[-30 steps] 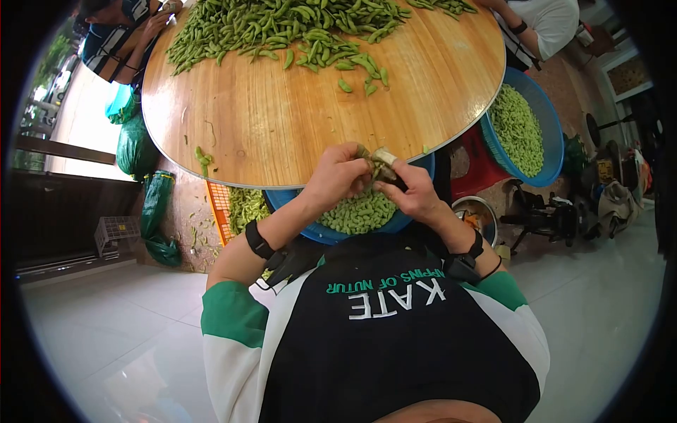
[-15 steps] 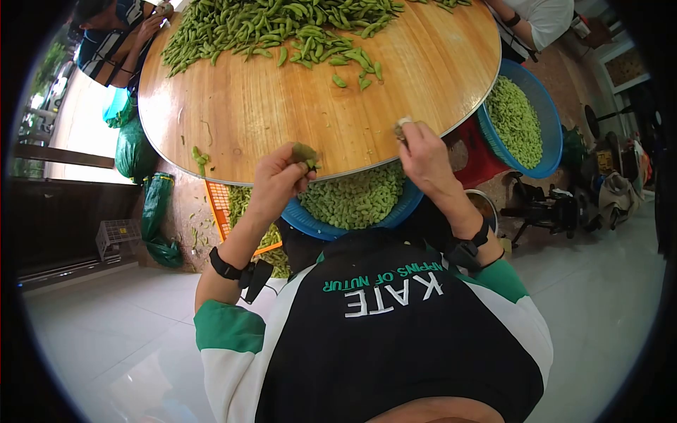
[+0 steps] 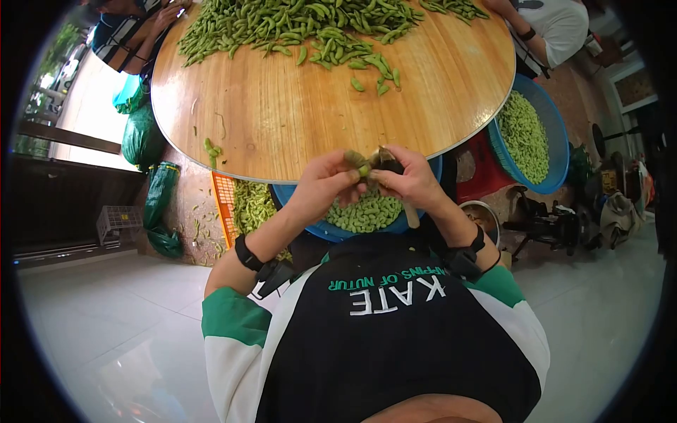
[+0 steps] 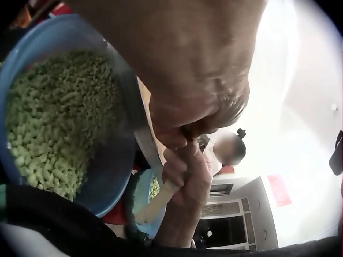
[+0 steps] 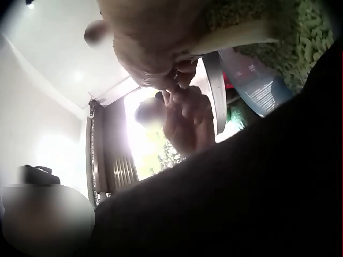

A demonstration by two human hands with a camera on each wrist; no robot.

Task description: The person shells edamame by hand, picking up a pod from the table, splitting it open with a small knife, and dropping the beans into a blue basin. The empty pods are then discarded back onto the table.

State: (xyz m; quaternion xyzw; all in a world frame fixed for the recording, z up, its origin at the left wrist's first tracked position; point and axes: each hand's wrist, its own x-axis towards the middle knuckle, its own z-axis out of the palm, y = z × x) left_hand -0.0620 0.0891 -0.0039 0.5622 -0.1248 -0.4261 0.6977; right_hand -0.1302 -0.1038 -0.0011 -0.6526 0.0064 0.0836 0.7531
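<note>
Over the front edge of the round table, my left hand (image 3: 326, 185) pinches a green soybean pod (image 3: 364, 170) at its fingertips. Opposite it, my right hand (image 3: 410, 182) grips a tool by a flat, pale handle (image 3: 411, 216), which sticks out below the palm toward my body. The tool's working end is hidden among the fingers, and both hands' fingertips meet at the pod. The same handle (image 4: 155, 206) slants down from the right hand in the left wrist view. Beneath the hands sits a blue basin (image 3: 317, 229) of shelled green beans (image 3: 363, 215).
A large heap of pods (image 3: 282, 28) covers the far side of the wooden table (image 3: 282, 120). To the right stands another blue basin (image 3: 557, 141) of beans; an orange crate (image 3: 224, 204) with pods or husks is at the left. Two other people sit across the table.
My hands were apart half a second ago, the right one out over the table edge. Now they are back together above the basin, and the pale handle points down toward me.
</note>
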